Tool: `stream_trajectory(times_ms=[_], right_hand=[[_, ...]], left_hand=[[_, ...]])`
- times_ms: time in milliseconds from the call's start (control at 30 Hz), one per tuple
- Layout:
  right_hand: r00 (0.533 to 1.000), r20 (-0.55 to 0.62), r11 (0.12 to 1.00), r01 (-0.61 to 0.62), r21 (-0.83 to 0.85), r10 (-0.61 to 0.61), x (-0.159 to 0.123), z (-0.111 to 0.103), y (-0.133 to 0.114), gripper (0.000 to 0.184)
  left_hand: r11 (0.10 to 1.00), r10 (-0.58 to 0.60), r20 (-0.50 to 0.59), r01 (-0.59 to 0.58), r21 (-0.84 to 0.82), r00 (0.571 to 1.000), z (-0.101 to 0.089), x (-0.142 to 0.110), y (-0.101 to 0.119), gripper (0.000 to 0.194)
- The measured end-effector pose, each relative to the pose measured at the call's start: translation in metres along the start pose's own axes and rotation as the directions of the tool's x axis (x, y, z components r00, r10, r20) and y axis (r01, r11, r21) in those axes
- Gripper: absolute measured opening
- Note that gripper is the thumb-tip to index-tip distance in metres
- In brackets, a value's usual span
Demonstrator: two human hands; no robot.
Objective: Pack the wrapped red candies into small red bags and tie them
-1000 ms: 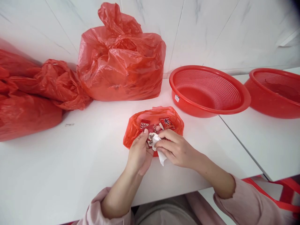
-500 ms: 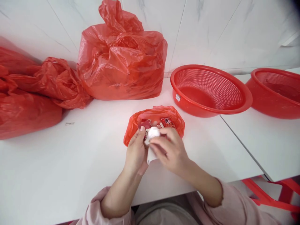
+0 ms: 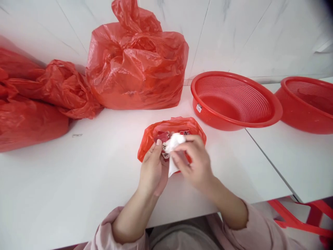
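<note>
My left hand [image 3: 151, 170] is closed on a small red packet with white patches and black characters [image 3: 165, 152], the thumb lying along its edge. My right hand [image 3: 196, 161], slightly blurred, pinches a crumpled white tissue [image 3: 176, 140]; one end of it hangs down below the fingers. The tissue is close beside the packet's right edge. Both hands are over the near side of a small opened red plastic bag [image 3: 146, 140]. Inside that bag more red packets [image 3: 185, 132] show, partly covered by the tissue and my right hand.
A big knotted red plastic bag [image 3: 137, 76] stands against the wall, with more filled red bags [image 3: 33, 114] to its left. On the right are a red perforated basket [image 3: 234, 119] and another red basket [image 3: 301, 111]. A seam [image 3: 270, 161] runs between two white tables [image 3: 104, 180].
My right hand has moved a little up and to the right with the tissue, away from the left fingers. More of the packet's black characters now show. My left hand stays about where it was.
</note>
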State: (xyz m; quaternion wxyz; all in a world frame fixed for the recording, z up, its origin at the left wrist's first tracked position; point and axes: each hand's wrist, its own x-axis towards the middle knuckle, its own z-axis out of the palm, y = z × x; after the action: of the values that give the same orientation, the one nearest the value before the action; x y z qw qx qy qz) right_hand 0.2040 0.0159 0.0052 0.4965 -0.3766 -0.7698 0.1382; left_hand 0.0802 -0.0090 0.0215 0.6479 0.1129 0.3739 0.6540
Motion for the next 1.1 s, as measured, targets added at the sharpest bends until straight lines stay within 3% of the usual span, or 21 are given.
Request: stream_trajectory(times_ms=[133, 267, 367, 467, 533, 633, 733, 800, 967, 1100], right_hand=[[0.999, 0.014, 0.998, 0.047, 0.042, -0.048, -0.005, 0.02, -0.002, 0.008], [0.999, -0.045, 0.999, 0.017, 0.04, -0.015, -0.005, 0.016, 0.016, 0.008], [0.988, -0.106, 0.993, -0.107, 0.059, 0.113, -0.001, 0.007, 0.029, 0.013], [0.93, -0.128, 0.925, -0.315, 0.212, 0.346, 0.004, -0.003, 0.032, 0.019], [0.886, -0.074, 0.839, -0.404, 0.365, 0.458, 0.004, -0.007, 0.025, 0.021], [0.856, 0.078, 0.7, -0.466, 0.541, 0.51, -0.001, -0.007, 0.005, 0.02], [0.822, 0.248, 0.605, -0.55, 0.576, 0.512, -0.008, -0.002, -0.011, 0.026], [0.8, 0.282, 0.599, -0.588, 0.543, 0.53, -0.01, 0.001, -0.014, 0.022], [0.797, 0.194, 0.613, -0.572, 0.546, 0.571, -0.013, 0.0, -0.003, 0.033], [0.766, -0.021, 0.616, -0.5, 0.608, 0.642, -0.012, -0.013, 0.018, 0.032]], left_hand=[[1.0, -0.027, -0.026, 0.027, -0.014, 0.999, 0.0, -0.001, -0.003, 0.013], [0.999, 0.005, 0.059, -0.002, -0.043, 0.998, 0.0, -0.001, -0.004, 0.012], [0.997, -0.031, 0.055, 0.034, -0.068, 0.998, 0.001, -0.002, -0.002, 0.02], [0.995, -0.053, 0.041, 0.056, -0.081, 0.998, 0.001, -0.004, 0.001, 0.025], [0.995, -0.048, 0.049, 0.052, -0.085, 0.998, 0.002, -0.005, 0.001, 0.024], [0.996, -0.02, 0.061, 0.025, -0.087, 0.998, 0.002, -0.005, 0.0, 0.025], [0.997, 0.002, 0.039, 0.001, -0.072, 0.999, 0.002, -0.005, -0.002, 0.025], [0.998, -0.003, 0.027, 0.004, -0.068, 1.0, 0.003, -0.005, -0.004, 0.023], [0.993, 0.05, 0.046, -0.045, -0.109, 0.998, 0.002, -0.004, -0.008, 0.021], [0.97, 0.183, 0.009, -0.179, -0.164, 0.983, -0.002, -0.002, -0.002, 0.024]])
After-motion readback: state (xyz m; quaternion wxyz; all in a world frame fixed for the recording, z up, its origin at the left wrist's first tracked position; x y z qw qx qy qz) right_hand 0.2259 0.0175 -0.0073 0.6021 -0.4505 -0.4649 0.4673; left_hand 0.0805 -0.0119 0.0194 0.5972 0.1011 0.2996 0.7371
